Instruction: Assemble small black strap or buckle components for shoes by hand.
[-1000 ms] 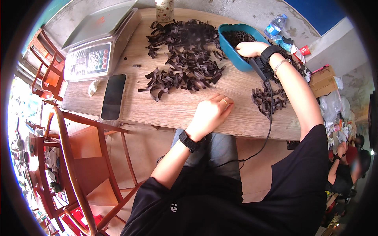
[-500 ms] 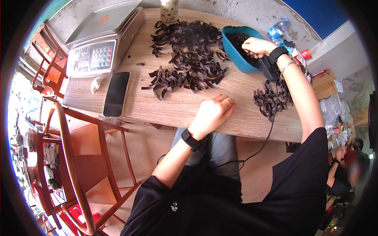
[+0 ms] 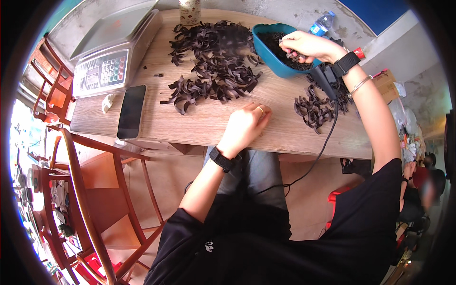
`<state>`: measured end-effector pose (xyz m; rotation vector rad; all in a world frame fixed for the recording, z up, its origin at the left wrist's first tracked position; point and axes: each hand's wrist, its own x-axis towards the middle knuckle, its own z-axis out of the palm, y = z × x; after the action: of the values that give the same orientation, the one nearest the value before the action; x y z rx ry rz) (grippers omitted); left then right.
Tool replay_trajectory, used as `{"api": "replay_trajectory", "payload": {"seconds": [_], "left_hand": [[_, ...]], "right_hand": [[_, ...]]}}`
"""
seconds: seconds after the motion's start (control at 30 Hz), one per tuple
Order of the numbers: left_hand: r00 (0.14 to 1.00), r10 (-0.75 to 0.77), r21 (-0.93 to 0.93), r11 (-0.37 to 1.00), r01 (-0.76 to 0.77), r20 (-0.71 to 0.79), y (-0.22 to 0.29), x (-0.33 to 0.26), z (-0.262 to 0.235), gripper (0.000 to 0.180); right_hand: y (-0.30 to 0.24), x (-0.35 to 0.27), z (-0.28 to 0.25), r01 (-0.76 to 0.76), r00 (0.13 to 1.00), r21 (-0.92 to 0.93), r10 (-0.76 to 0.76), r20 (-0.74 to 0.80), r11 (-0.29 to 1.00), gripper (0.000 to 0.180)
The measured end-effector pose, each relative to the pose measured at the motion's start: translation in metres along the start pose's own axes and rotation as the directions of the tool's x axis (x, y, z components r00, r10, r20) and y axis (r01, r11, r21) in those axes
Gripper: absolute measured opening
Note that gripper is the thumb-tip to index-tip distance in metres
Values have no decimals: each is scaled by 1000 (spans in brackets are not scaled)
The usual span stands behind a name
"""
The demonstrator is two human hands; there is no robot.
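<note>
My right hand (image 3: pixel 311 46) is over the teal basin (image 3: pixel 275 62), its fingers closed around some dark brown pieces that show beneath them. Many small dark pieces (image 3: pixel 271 42) fill the basin. Near the table's front edge rests my left hand (image 3: pixel 244 126), fingers curled under; whatever is inside the curl is hidden. A wide heap of curved dark brown strips (image 3: pixel 216 64) lies on the table beyond the left hand. Another, smaller pile of strips (image 3: pixel 313 113) lies to the right, below my right wrist. Both wrists wear black bands, and a black cable (image 3: pixel 327 147) hangs from the right one.
On the left stand a digital scale (image 3: pixel 107 69) and a black phone (image 3: pixel 132 111), with a crumpled white scrap (image 3: pixel 108 103) beside it. A patterned cup (image 3: pixel 190 12) and a plastic bottle (image 3: pixel 322 23) are at the back. A wooden chair (image 3: pixel 102 199) is at lower left.
My right hand has lifted slightly and turned over the basin, with dark pieces now showing under its fingers. The whole view has shifted a little; the left hand stays on the table.
</note>
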<state>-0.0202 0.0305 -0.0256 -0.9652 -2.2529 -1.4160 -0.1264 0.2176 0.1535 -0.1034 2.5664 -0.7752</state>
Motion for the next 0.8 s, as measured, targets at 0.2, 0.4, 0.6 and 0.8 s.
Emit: {"api": "replay_trajectory", "payload": {"seconds": [0.2, 0.4, 0.6, 0.8], "left_hand": [[997, 20, 46, 999, -16, -71, -9, 1, 4, 9], [992, -12, 73, 997, 21, -123, -7, 1, 5, 8], [976, -70, 128, 987, 97, -204, -6, 0, 4, 8], [952, -13, 407, 902, 143, -307, -5, -3, -34, 15]], "right_hand": [[0, -15, 52, 2, 994, -75, 6, 108, 997, 28], [47, -4, 94, 193, 979, -363, -205, 4, 911, 36], [71, 0, 121, 252, 937, -462, -333, -102, 850, 33], [83, -1, 130, 211, 922, -416, -321, -216, 885, 27]]}}
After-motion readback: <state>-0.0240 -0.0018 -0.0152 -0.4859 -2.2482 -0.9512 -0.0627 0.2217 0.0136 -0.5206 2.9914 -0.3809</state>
